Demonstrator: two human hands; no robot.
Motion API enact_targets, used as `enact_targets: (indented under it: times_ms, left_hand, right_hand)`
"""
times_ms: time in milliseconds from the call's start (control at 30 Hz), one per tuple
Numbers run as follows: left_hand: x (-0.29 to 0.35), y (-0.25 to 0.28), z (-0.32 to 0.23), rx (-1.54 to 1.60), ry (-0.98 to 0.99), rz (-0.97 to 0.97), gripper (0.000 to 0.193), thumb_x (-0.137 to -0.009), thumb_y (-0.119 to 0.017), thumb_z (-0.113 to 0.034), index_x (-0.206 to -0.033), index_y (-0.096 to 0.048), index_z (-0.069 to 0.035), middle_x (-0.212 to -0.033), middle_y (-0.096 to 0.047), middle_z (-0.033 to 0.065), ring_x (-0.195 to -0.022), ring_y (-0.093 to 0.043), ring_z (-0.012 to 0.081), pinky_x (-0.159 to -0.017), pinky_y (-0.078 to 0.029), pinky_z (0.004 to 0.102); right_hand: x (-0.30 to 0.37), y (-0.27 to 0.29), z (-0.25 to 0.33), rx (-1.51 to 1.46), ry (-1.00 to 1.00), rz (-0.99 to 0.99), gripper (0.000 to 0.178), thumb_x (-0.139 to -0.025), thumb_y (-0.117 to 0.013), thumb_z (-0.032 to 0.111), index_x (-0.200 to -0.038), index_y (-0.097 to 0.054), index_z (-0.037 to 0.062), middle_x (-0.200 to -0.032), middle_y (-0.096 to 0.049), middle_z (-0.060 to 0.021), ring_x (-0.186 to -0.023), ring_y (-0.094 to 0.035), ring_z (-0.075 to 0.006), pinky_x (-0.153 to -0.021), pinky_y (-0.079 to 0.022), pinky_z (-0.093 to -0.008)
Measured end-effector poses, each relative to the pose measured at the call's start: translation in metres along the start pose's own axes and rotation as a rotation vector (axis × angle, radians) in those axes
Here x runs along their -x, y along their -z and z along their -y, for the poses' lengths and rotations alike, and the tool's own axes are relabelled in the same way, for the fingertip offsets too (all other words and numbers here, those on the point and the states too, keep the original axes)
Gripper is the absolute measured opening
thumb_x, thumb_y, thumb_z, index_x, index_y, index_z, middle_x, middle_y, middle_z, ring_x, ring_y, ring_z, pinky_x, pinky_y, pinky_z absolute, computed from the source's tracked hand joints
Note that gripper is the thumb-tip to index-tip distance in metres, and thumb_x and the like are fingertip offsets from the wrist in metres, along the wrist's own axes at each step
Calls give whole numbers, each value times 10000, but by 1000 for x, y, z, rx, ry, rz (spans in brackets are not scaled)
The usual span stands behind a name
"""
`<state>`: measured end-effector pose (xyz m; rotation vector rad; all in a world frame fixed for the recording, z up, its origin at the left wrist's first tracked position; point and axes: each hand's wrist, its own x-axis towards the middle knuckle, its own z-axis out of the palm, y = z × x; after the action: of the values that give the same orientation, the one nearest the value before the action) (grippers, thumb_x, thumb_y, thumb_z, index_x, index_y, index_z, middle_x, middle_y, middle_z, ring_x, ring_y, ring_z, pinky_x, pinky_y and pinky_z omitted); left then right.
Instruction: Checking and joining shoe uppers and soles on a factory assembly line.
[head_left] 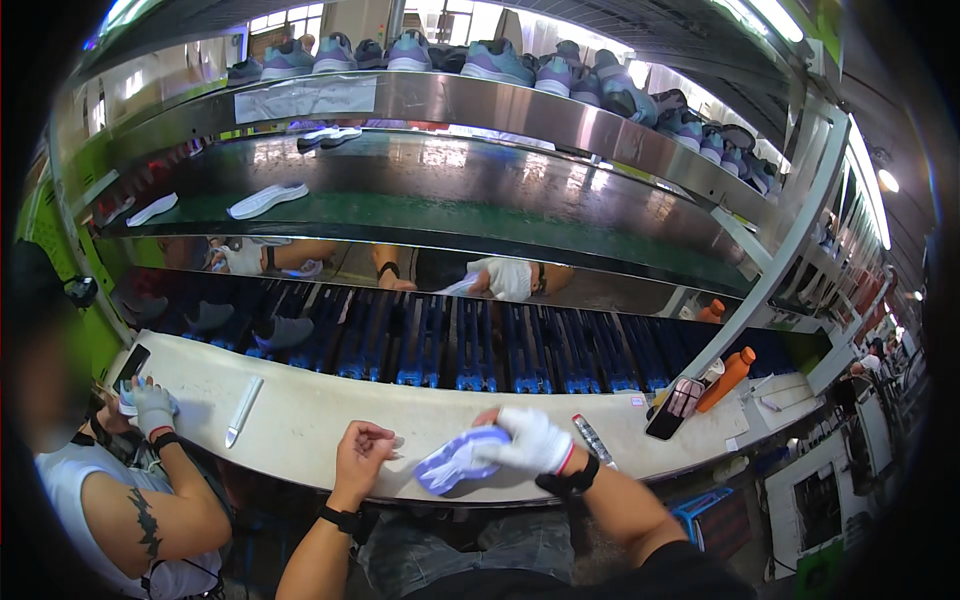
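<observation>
My right hand [535, 441], in a white glove with bare fingertips, grips a shoe sole [460, 461] by its far right end. The sole is white and lavender, tilted above the near edge of the pale worktop [300, 415]. To its left is my bare left hand [365, 452], fingers loosely curled and thumb apart from them; I see nothing clearly held in it. The left hand does not touch the sole. A dark band circles each of my wrists. Right of the gloved hand lies a marker-like tube [595, 441] with a red end.
Beyond the worktop runs a blue-slatted conveyor [475, 345] carrying grey shoes [284, 332]. Above it, a green belt holds white soles [268, 200]; shoes [497, 63] line the top shelf. A white-handled tool [244, 411], phone [662, 424] and orange bottle [727, 380] lie around. A co-worker [150, 500] works at left.
</observation>
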<state>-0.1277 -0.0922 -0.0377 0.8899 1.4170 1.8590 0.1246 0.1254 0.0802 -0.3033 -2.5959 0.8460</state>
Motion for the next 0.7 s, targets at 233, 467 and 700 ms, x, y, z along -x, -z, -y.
enact_targets:
  times_ms: [233, 467, 700]
  left_hand:
    - [-12, 3, 13, 46, 12, -95, 130, -1033, -749, -65, -1039, -636, 0, -959, -764, 108, -854, -749, 153, -809, -627, 290]
    - [-11, 5, 11, 21, 23, -107, 110, -1025, -749, -53, -1021, -653, 0, -936, -771, 91, -837, -743, 143, -808, -622, 299]
    - [-2, 6, 9, 3, -7, -99, 94, -1027, -743, -51, -1017, -663, -1, -918, -764, 80, -826, -732, 135, -806, -614, 292]
  right_hand:
    - [-142, 177, 61, -128, 40, -220, 268, -936, -835, 216, -1127, -759, 45, -1027, -765, -40, -912, -717, -135, -855, -591, -321]
    - [-251, 298, 140, -1112, 266, -513, 669, -1092, -688, 485, -1497, -524, -21, -1330, -745, -231, -1079, -754, -207, -793, -593, -332]
    - [-258, 217, 102, -182, 162, -251, 453, -1059, -724, 436, -1259, -738, 30, -1111, -810, -140, -992, -776, -217, -922, -608, -387]
